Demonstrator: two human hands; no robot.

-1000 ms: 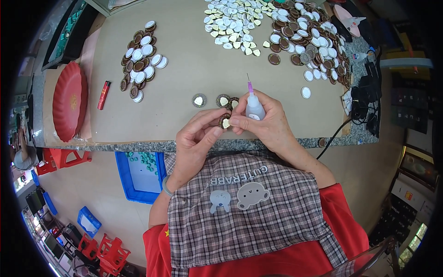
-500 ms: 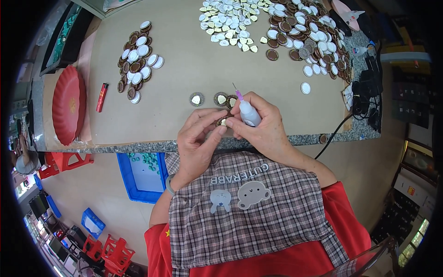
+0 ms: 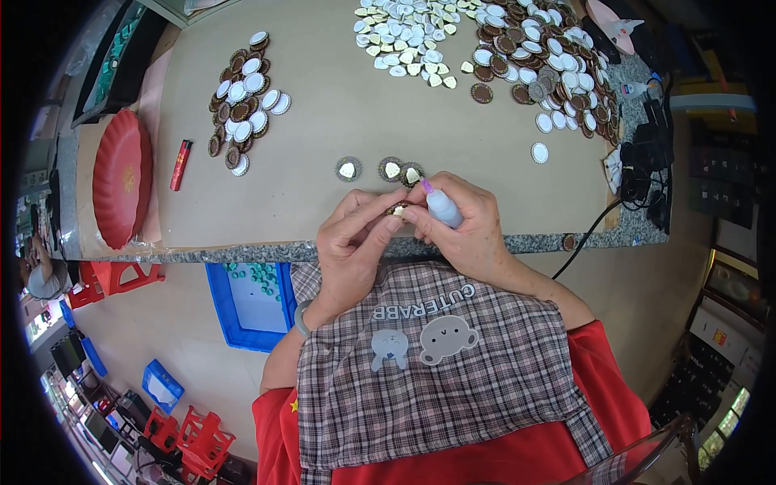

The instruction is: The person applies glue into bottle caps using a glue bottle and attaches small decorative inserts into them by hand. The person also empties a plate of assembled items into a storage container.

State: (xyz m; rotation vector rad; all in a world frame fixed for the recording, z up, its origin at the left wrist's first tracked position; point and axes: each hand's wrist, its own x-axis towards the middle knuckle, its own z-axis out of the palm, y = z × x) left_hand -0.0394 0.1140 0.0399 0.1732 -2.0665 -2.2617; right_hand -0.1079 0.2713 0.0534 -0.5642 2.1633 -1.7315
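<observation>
My left hand [image 3: 349, 238] pinches a small brown disc [image 3: 398, 208] with a scalloped edge and a pale gold piece at its middle. The thumb of my right hand [image 3: 478, 225] presses on the same disc from the other side. Tucked in my right hand is a whitish squeeze bottle [image 3: 444, 209] with a purple tip; its thin needle is hard to make out now. Just beyond my fingers lie three similar discs, a left one [image 3: 347, 169], a middle one [image 3: 391, 169] and a right one [image 3: 411, 175], each bearing a gold piece.
A heap of brown and white discs [image 3: 558, 73] covers the far right, beside many small gold-and-white pieces [image 3: 408, 36]. A smaller disc pile [image 3: 242, 105] lies left, near a red marker-like stick [image 3: 181, 165] and a red fluted tray [image 3: 121, 179]. A black cable [image 3: 584, 240] crosses the right table edge.
The bottle in my right hand has tipped, so its purple tip sits lower and the needle no longer stands out. Both hands keep hold of the disc. The whole view has shifted slightly.
</observation>
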